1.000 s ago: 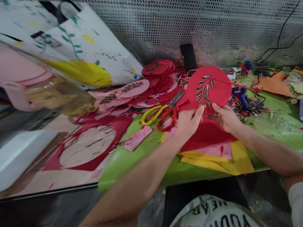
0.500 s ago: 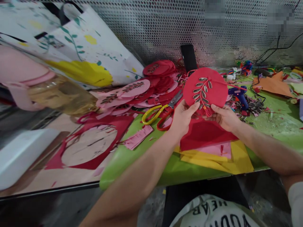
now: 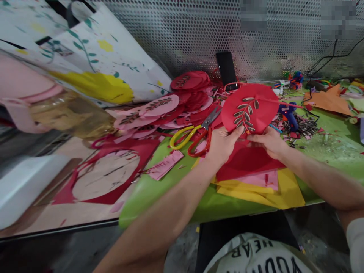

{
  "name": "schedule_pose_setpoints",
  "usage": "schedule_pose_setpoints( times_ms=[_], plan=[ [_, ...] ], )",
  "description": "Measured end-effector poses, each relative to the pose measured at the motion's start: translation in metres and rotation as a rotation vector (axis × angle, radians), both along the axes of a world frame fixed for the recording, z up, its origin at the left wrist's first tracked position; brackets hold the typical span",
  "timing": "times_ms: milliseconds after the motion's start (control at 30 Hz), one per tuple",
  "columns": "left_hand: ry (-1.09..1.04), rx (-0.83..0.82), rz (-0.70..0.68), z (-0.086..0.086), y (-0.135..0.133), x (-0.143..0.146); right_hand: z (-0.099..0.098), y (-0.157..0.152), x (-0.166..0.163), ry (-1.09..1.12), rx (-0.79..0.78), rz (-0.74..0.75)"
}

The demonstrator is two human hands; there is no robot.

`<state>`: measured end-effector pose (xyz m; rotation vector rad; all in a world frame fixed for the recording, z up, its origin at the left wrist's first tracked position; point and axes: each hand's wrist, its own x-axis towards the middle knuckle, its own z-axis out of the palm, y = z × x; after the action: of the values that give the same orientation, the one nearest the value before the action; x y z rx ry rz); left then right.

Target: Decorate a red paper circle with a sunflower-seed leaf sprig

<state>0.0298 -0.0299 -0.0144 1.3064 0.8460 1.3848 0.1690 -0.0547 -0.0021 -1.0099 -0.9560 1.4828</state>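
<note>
Both hands hold a round red disc (image 3: 263,104), tilted above the table, with a leafy sprig (image 3: 245,114) of dark, seed-shell-like pieces on its face. My left hand (image 3: 223,146) pinches the lower left edge between thumb and fingers. At the bottom edge, by the base of the sprig, my right hand (image 3: 269,142) is closed on the disc, thumb and fingertips near the left thumb. A thin red strand runs off the disc to the right. Beneath the hands lie red sheets (image 3: 250,163) over pink and yellow sheets (image 3: 287,189). Scissors (image 3: 196,136) lie left of my left hand.
Finished-looking red and pink discs (image 3: 193,80) are heaped at the back, near a phone (image 3: 226,70). A blue glue gun (image 3: 290,115) rests on seed shells at right. A cut red sheet (image 3: 113,195), a jug (image 3: 74,113) and a patterned bag (image 3: 96,53) are at left.
The disc has shifted slightly right and tipped flatter. My right fingers have moved in over the tassel-like end at the sprig's base, mostly covering it.
</note>
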Motion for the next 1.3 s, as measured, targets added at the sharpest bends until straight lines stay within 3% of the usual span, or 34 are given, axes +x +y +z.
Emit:
schedule_pose_setpoints(
  times_ms=[133, 500, 867, 1100, 1200, 1300],
  plan=[
    [-0.111, -0.084, -0.042, 0.004, 0.001, 0.000, 0.000, 0.001, -0.001, -0.010, 0.022, 0.034],
    [-0.183, -0.134, 0.049, 0.007, 0.003, -0.002, -0.001, 0.004, 0.006, 0.045, -0.024, 0.081],
    [-0.164, -0.172, -0.041, 0.007, 0.002, -0.001, -0.006, 0.006, 0.005, -0.010, 0.008, 0.053],
    [-0.345, -0.279, 0.168, 0.019, 0.011, -0.014, -0.006, 0.013, 0.016, -0.182, 0.031, 0.103],
    [-0.342, -0.265, 0.193, 0.020, 0.013, -0.019, -0.004, 0.015, 0.021, -0.192, 0.071, 0.029],
    [-0.306, -0.254, 0.126, 0.018, 0.012, -0.020, -0.002, 0.017, 0.026, -0.120, 0.098, -0.089]
  ],
)
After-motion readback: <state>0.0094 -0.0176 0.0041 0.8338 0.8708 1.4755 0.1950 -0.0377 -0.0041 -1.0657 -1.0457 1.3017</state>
